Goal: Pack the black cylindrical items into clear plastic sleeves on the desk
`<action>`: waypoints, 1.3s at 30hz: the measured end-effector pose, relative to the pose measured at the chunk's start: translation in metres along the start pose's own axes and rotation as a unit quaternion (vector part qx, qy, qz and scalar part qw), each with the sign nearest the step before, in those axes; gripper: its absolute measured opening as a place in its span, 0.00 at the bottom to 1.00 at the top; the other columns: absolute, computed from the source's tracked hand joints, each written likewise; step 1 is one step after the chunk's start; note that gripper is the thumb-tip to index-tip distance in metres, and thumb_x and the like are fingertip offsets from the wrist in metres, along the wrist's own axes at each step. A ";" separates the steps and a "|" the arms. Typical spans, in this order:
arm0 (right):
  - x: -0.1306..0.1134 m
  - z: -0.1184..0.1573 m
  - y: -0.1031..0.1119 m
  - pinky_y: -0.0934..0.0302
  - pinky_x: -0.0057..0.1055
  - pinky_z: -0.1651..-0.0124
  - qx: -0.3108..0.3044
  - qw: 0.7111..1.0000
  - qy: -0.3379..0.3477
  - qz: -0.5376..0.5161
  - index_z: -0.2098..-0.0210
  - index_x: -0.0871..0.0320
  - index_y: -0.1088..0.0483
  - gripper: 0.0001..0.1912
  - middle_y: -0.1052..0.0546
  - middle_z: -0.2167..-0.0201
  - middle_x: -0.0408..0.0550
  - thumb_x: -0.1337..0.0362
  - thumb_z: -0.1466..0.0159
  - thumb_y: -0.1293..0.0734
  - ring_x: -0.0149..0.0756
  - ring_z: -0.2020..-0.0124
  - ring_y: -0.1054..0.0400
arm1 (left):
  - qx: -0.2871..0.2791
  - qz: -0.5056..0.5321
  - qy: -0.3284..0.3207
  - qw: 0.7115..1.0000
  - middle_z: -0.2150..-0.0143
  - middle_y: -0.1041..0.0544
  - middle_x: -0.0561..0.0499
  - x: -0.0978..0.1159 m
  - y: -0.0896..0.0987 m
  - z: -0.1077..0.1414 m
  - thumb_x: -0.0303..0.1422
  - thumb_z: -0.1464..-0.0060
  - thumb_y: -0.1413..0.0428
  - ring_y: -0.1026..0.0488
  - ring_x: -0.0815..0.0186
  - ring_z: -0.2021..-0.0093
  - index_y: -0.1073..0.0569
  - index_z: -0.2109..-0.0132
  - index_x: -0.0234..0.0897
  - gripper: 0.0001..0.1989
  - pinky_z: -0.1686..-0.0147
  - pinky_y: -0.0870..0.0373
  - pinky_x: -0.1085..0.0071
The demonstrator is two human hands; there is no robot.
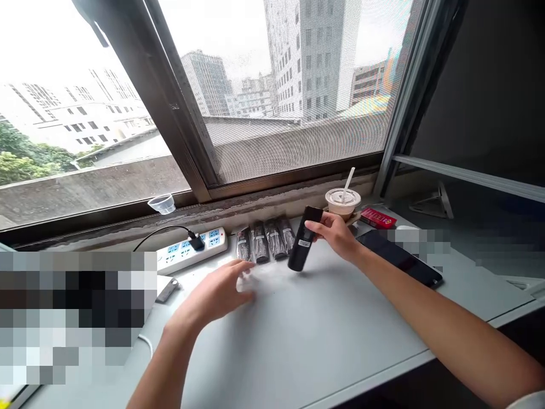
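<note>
My right hand (334, 233) grips a flat, black, elongated device (302, 244) with a small white label, tilted above the desk. Its exact kind is not clear. Over the desk to the left, my left hand (219, 289) has its thumb and fingers apart. A thin, clear plastic bag (272, 278) lies by those fingertips; blur hides whether they touch it. Several similar black items in clear wrapping (260, 243) lie side by side against the wall, just behind my hands.
A white power strip (191, 250) with a black plug stands back left. At the right are a drink cup (343, 201) with a straw, a red box (377, 218) and a black tablet (398, 258). A clear plastic cup (162, 204) rests on the windowsill. Blurred blocks cover the left side.
</note>
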State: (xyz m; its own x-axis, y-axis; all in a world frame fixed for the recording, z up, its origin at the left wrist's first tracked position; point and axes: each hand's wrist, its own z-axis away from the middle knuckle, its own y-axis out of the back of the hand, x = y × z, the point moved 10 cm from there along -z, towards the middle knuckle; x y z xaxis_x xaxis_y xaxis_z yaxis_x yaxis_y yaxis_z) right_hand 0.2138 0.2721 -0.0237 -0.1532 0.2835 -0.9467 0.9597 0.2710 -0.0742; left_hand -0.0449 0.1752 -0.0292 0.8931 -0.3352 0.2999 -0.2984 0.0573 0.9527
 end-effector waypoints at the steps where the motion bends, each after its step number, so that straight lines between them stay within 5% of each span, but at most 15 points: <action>1: -0.004 0.001 0.000 0.38 0.31 0.70 0.008 1.000 0.013 0.003 0.67 0.57 0.28 0.18 0.27 0.71 0.45 0.48 0.39 0.26 0.34 0.71 0.35 | 0.004 -0.007 -0.007 1.000 0.46 0.20 0.44 0.007 -0.001 -0.001 0.45 0.44 0.37 0.21 0.50 0.50 0.24 0.39 0.46 0.26 0.53 0.25 0.61; 4: -0.013 0.005 -0.004 0.39 0.32 0.69 0.012 0.998 0.047 0.046 0.65 0.56 0.27 0.17 0.28 0.71 0.44 0.48 0.37 0.27 0.36 0.70 0.36 | 0.017 -0.035 -0.031 0.999 0.44 0.21 0.42 0.028 -0.004 -0.004 0.47 0.44 0.37 0.22 0.48 0.48 0.25 0.38 0.43 0.29 0.50 0.26 0.59; 10: -0.022 0.018 -0.026 0.36 0.35 0.61 -0.027 0.985 0.096 0.137 0.58 0.54 0.25 0.14 0.25 0.64 0.47 0.50 0.32 0.30 0.40 0.63 0.32 | 0.005 -0.036 -0.076 0.996 0.49 0.19 0.45 0.050 -0.009 -0.004 0.40 0.35 0.45 0.20 0.54 0.53 0.21 0.43 0.46 0.16 0.55 0.25 0.62; 16: 0.015 0.035 -0.070 0.35 0.34 0.58 -0.211 0.964 0.037 0.160 0.51 0.53 0.28 0.15 0.22 0.60 0.46 0.56 0.34 0.28 0.41 0.61 0.29 | -0.020 0.011 -0.077 0.997 0.51 0.17 0.49 0.056 -0.009 0.000 0.40 0.34 0.46 0.19 0.56 0.55 0.27 0.36 0.48 0.21 0.58 0.26 0.64; 23: 0.024 0.030 -0.060 0.35 0.32 0.63 -0.164 0.973 -0.018 0.161 0.48 0.52 0.29 0.18 0.24 0.66 0.43 0.50 0.32 0.31 0.36 0.68 0.30 | -0.023 -0.016 -0.113 0.993 0.50 0.18 0.49 0.072 -0.011 0.000 0.41 0.33 0.45 0.20 0.56 0.54 0.22 0.47 0.46 0.13 0.58 0.27 0.63; 28: 0.015 0.026 -0.055 0.34 0.32 0.65 -0.139 0.982 -0.024 0.128 0.49 0.55 0.23 0.21 0.22 0.68 0.44 0.49 0.35 0.27 0.35 0.71 0.28 | 0.093 -0.039 -0.182 0.978 0.46 0.21 0.43 0.088 0.010 0.001 0.43 0.33 0.44 0.24 0.53 0.49 0.24 0.42 0.43 0.17 0.51 0.26 0.58; 32: 0.013 0.034 -0.067 0.33 0.33 0.65 -0.192 0.978 -0.034 0.079 0.47 0.58 0.23 0.23 0.21 0.68 0.47 0.50 0.35 0.28 0.36 0.70 0.27 | 0.205 -0.114 -0.214 0.948 0.38 0.26 0.43 0.096 0.027 0.005 0.36 0.33 0.43 0.33 0.50 0.36 0.28 0.36 0.44 0.20 0.38 0.34 0.52; 35: 0.014 0.041 -0.078 0.31 0.34 0.62 -0.242 0.967 -0.047 0.058 0.42 0.58 0.25 0.26 0.21 0.64 0.49 0.51 0.34 0.28 0.36 0.68 0.28 | 0.215 -0.159 -0.235 0.935 0.36 0.27 0.44 0.100 0.026 0.006 0.31 0.33 0.43 0.35 0.52 0.35 0.30 0.35 0.46 0.22 0.32 0.42 0.48; 39: 0.013 0.047 -0.087 0.32 0.33 0.61 -0.290 0.953 -0.047 0.072 0.43 0.58 0.24 0.22 0.22 0.63 0.49 0.54 0.32 0.29 0.35 0.67 0.30 | 0.201 -0.177 -0.234 0.935 0.39 0.26 0.46 0.098 0.020 0.004 0.22 0.35 0.45 0.31 0.55 0.41 0.29 0.36 0.49 0.25 0.38 0.37 0.51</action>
State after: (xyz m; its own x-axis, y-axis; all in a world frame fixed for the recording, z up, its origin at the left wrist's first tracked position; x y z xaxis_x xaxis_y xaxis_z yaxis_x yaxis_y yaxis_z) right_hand 0.1393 0.2087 -0.0441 0.0173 0.2795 -0.9600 0.6740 0.7059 0.2177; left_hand 0.0353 0.1393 0.0186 0.7424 -0.6466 -0.1750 -0.1977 -0.4611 0.8651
